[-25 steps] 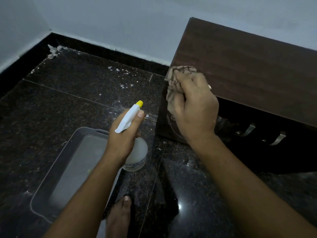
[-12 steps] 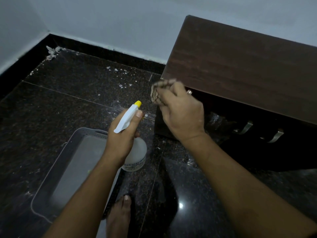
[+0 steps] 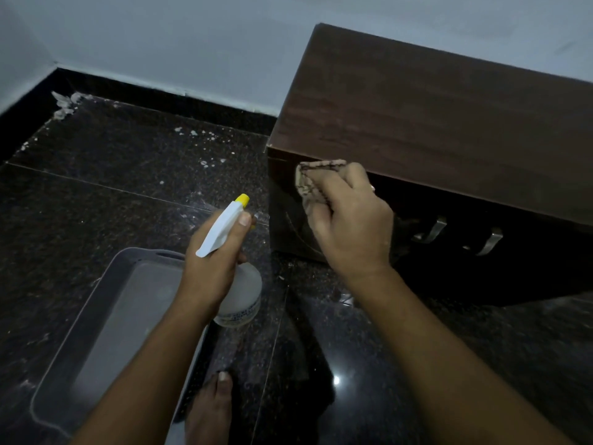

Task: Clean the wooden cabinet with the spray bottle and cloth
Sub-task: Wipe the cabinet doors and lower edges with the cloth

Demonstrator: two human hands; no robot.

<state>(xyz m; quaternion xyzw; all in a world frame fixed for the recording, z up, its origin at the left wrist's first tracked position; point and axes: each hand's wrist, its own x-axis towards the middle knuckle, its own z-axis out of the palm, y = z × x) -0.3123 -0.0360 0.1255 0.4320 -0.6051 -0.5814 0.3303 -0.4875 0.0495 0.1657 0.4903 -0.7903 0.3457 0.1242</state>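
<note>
Head view, the only one. The right hand [image 3: 349, 220] holds the bunched cloth [image 3: 313, 178] and presses it on the front of the cabinet [image 3: 433, 123], at the upper left corner just under the top edge. The left hand [image 3: 215, 252] grips the spray bottle [image 3: 221, 226] round its neck, nozzle towards the cabinet. The bottle is in the air, near the far rim of the tray [image 3: 141, 252]. The hands are apart. We judge the wiping under way: a faint curved streak shows on the front below the cloth, and we cannot tell whether it is spray or a wipe mark. The top looks dry, and we cannot tell whether it was cleaned. Probably left to do: the front around the handles [image 3: 431, 229] and the sides. The front to the right of the hand is in deep shadow. The frame cuts off the cabinet's right end. The right fingertips are buried in the cloth. We cannot see whether a finger is on the trigger. The bottle label is unreadable.
</note>
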